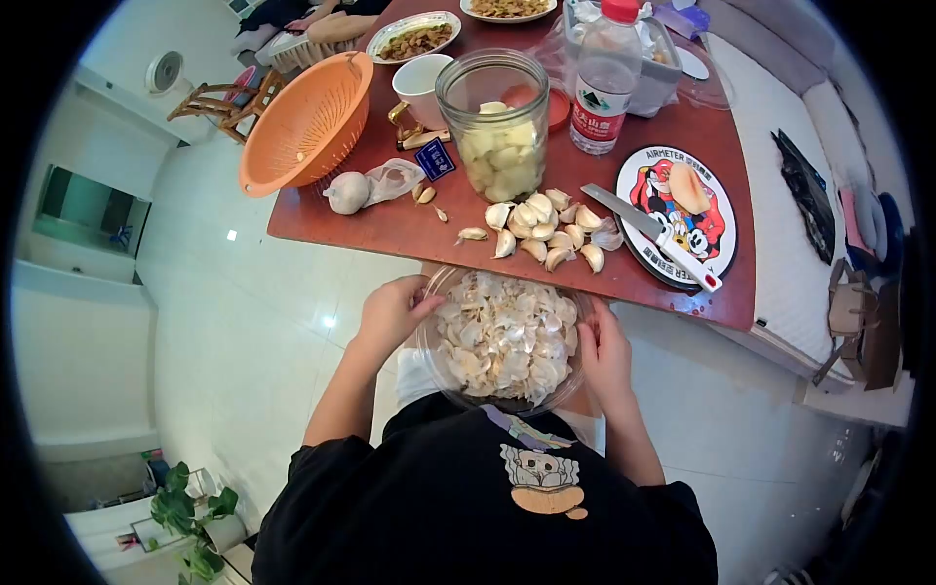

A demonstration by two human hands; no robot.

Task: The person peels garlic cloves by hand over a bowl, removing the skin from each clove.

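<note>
A clear round bowl [426, 336] full of papery garlic skins [509, 336] rests at my lap, just below the table's front edge. My left hand [395, 310] grips its left rim, thumb on the rim. On the opposite side my right hand [604, 346] holds the right rim. Several unpeeled garlic cloves [534, 226] lie in a pile on the table above the bowl. Behind them stands an open glass jar [499, 146] with peeled cloves inside. A whole garlic bulb [347, 193] sits to the left, beside a small mesh or plastic wrap.
The red-brown table [322, 222] also carries an orange colander [310, 122], white mug [421, 88], water bottle [603, 88], dishes of food [413, 37] and a round board [717, 229] with a knife [653, 234]. Someone's bare limbs show at the upper left.
</note>
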